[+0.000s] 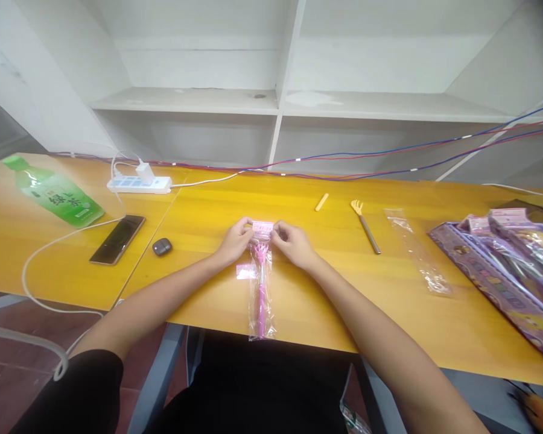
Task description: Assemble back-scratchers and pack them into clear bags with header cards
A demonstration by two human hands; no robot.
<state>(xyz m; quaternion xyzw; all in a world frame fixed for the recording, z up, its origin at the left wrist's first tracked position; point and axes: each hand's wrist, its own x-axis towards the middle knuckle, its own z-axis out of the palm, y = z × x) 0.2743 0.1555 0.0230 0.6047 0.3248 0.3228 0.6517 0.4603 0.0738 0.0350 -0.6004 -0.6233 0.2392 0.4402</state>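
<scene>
A pink back scratcher [261,289] lies in a clear plastic bag in front of me, claw end away from me, its lower end at the table's near edge. My left hand [236,241] pinches the left side of the pink header card [262,229] at the bag's top. On the card's right side, the fingers of my right hand [294,242] are closed in the same way. Beside the bag, under my left hand, is a small pink-and-white card [246,271].
Rightward lie a yellow stick [321,202], a loose back scratcher [365,226], a clear bag [416,250] and a purple box [484,283] of packaged items. Leftward are an earbud case [162,246], a phone [118,240], a green bottle [57,191] and a power strip [156,184] with cables.
</scene>
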